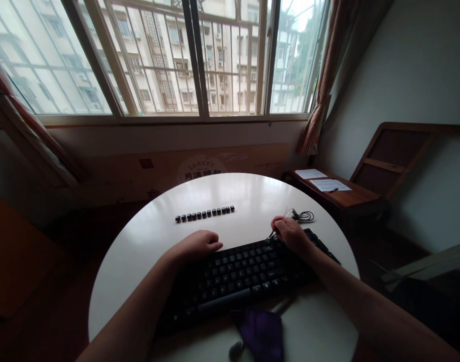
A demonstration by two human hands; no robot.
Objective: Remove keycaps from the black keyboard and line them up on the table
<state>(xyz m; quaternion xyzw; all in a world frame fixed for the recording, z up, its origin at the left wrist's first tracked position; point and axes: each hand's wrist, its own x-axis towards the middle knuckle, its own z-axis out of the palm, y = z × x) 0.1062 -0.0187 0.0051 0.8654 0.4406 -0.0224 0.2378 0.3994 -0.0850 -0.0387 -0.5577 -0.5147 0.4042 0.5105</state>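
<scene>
Gripping one thin tool (272, 233) between its closed fingers, the right hand (290, 234) is over the back edge of the single black keyboard (245, 269), towards its right end. The left hand (204, 241) is curled, its thumb at the keyboard's back edge on the left; whether those fingers hold anything I cannot tell.

The keyboard lies on the round white desk (139, 251), between the two forearms. Its long axis runs left to right on a slant, the right end farther from the person than the left, and its space bar side faces the person.

Beyond the left hand, twelve small black keycaps (203, 214) stand in one row, apart from the keyboard and slanting much the same way. One coiled cable (304, 216) lies just past the right hand. At the near side are one purple cloth item (262, 334) and, beside it, one dark bristled object (235, 350), both blurred. Off to the right, two paper sheets (331, 185) and one pen (333, 190) lie on low wooden furniture (360, 197).
</scene>
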